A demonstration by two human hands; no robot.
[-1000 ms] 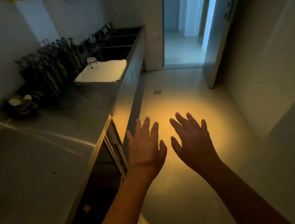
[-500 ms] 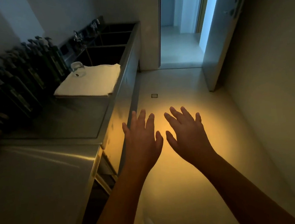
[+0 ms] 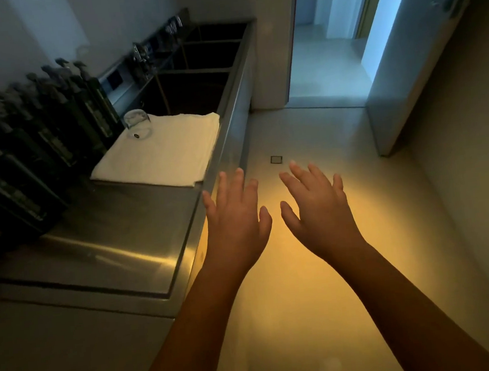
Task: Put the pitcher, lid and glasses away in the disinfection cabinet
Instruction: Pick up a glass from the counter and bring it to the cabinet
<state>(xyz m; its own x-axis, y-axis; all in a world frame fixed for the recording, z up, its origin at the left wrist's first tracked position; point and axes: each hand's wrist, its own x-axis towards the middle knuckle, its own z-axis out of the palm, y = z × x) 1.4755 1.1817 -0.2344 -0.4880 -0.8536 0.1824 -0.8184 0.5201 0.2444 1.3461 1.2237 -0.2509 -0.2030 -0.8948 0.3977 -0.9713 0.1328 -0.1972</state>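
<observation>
One clear glass (image 3: 137, 124) stands upside down on the far left corner of a folded white cloth (image 3: 160, 152) on the steel counter (image 3: 118, 243). My left hand (image 3: 236, 220) and my right hand (image 3: 318, 210) are stretched out in front of me with straight spread fingers, palms down, holding nothing. They hover over the lit floor just right of the counter's edge, well short of the glass. No pitcher, lid or cabinet shows in the head view.
A row of dark bottles (image 3: 55, 133) lines the wall at the left. Beyond the cloth lie steel sink basins (image 3: 198, 80) with taps. An open doorway (image 3: 330, 59) and a door leaf (image 3: 421, 60) are ahead; a wall (image 3: 472, 165) runs along the right.
The view has moved forward along the counter, so the cloth and glass are nearer and the open space under the counter has dropped out of view. Both hands stay spread and empty.
</observation>
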